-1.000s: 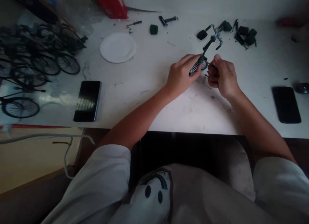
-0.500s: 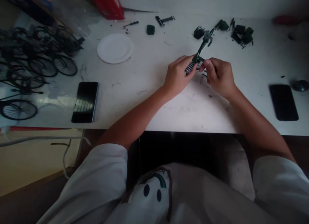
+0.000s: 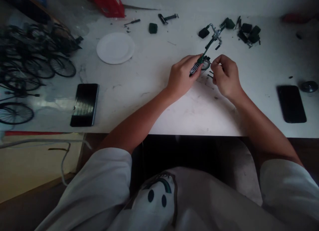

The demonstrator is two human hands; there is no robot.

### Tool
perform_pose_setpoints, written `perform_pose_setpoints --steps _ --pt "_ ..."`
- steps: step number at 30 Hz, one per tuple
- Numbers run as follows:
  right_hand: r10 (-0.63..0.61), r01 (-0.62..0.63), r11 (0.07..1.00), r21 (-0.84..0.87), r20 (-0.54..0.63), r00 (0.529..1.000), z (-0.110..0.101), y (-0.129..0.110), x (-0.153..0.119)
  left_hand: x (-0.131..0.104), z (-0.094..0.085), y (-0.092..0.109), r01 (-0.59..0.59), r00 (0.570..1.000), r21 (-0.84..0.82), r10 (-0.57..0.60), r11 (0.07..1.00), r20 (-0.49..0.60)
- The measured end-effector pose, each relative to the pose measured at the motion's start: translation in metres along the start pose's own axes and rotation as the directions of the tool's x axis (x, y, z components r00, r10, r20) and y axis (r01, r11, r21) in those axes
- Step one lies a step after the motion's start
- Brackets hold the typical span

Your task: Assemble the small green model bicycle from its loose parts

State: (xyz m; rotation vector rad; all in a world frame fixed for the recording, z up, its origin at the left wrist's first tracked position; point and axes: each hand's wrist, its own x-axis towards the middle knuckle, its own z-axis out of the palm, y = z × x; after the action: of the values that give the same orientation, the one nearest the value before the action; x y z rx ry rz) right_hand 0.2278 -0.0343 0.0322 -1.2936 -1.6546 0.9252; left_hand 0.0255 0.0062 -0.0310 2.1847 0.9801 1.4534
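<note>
My left hand [image 3: 183, 74] is wrapped round the rear part of a small dark green model bicycle [image 3: 208, 49]. Its silver handlebars point away from me, and a spoked wheel [image 3: 205, 63] shows beside my fingers. Just right of the bicycle, my right hand [image 3: 226, 73] is closed in a pinch. Whatever sits between its fingertips is too small to make out. Tiny dark parts [image 3: 210, 74] show between the two hands, near the right fingers.
Several finished model bicycles [image 3: 37, 58] crowd the left side. A white plate [image 3: 116, 48], a phone [image 3: 84, 104] and a green block [image 3: 153, 28] lie on the table. Dark green parts [image 3: 249, 33] are heaped at the back right, with a black phone [image 3: 291, 104] nearer me.
My right hand has drawn slightly away from the bicycle, so more of the spoked wheel shows. The bicycle has turned a little in my left hand. The whole view has shifted slightly.
</note>
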Motion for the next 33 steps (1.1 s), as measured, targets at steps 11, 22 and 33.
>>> perform_pose_setpoints --steps 11,22,33 --pt "-0.254 0.209 0.800 -0.563 -0.003 0.967 0.003 0.000 -0.008 0.007 -0.006 -0.004 0.024 0.997 0.019 -0.022 1.000 -0.080" --pt "0.155 -0.215 0.891 0.401 0.177 0.972 0.008 -0.027 -0.011 0.013 -0.022 0.009 0.022 1.000 0.033 -0.022 0.999 0.021" --pt "-0.282 0.211 0.932 -0.296 -0.222 0.933 -0.025 0.004 0.017 0.029 -0.027 0.033 0.409 0.846 -0.584 -0.532 0.702 -0.047"
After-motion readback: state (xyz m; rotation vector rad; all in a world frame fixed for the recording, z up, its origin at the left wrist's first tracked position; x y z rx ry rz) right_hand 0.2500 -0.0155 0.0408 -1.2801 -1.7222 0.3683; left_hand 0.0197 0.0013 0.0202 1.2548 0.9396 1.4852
